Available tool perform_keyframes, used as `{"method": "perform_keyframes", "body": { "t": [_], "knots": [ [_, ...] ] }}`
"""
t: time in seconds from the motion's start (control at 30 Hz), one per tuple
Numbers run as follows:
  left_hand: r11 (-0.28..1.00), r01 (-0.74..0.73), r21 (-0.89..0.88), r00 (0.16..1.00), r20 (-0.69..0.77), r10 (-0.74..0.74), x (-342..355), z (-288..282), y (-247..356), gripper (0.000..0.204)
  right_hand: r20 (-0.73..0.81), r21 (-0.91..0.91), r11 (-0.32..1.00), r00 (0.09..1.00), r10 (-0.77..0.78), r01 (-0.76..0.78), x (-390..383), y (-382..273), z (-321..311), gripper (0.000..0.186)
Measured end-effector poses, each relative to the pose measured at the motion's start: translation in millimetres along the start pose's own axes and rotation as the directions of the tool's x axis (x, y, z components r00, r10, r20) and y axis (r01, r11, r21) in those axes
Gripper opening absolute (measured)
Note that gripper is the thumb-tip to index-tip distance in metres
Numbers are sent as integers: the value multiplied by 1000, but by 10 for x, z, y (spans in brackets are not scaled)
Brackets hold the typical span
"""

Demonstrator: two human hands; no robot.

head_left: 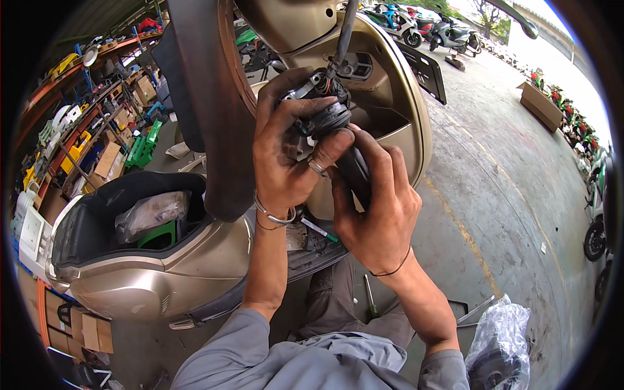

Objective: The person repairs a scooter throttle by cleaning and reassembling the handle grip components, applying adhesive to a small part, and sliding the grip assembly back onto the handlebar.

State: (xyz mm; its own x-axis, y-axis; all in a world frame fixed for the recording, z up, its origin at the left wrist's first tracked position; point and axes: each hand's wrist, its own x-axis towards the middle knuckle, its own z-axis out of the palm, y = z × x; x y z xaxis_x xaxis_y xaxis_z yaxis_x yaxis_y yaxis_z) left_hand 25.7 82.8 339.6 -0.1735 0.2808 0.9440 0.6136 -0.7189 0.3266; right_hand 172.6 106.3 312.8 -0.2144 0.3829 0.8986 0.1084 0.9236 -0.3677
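Note:
In front of the gold scooter's front panel (pixel 419 123), both of my hands work close together. My left hand (pixel 286 146) is closed around a round black part (pixel 327 119) with a small metal bracket (pixel 305 88) and wires beside it. A dark cable bundle (pixel 346 36) comes down from above to this part. My right hand (pixel 383 208) is closed on a thick black tube-like piece (pixel 353 172), with its fingertips touching the round part's lower edge. Fingers hide where the two pieces meet.
The scooter's open seat compartment (pixel 123 257) holds a plastic-wrapped item (pixel 153 214). A marker pen (pixel 319 230) lies on the footboard, and a screwdriver (pixel 370 296) near my legs. Plastic-wrapped goods (pixel 499 344) stand at lower right. Shelves (pixel 84 123) line the left; scooters (pixel 448 34) stand far off.

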Motion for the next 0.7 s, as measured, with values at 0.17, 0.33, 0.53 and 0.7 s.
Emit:
{"method": "perform_keyframes", "body": {
  "t": [0.17, 0.33, 0.53, 0.7],
  "knots": [
    [987, 42, -156, 997, 69, -32, 25, -45, -129, 36, 102, 225, 970, 992, 67, -88, 59, 29, -18, 76],
    [903, 68, -425, 997, 46, -54, 56, -50, -247, 44, 262, 495, 835, 958, 118, -239, 198, 43, -48, 74],
    [900, 50, -434, 995, 100, -7, 120, -2, -281, 50, 183, 638, 763, 983, -20, -103, 441, 287, -54, 39],
    [849, 75, -524, 988, 155, 8, 178, -82, -280, 42, 421, 631, 691, 904, 76, -353, 629, 157, -223, 32]
  ]
}}
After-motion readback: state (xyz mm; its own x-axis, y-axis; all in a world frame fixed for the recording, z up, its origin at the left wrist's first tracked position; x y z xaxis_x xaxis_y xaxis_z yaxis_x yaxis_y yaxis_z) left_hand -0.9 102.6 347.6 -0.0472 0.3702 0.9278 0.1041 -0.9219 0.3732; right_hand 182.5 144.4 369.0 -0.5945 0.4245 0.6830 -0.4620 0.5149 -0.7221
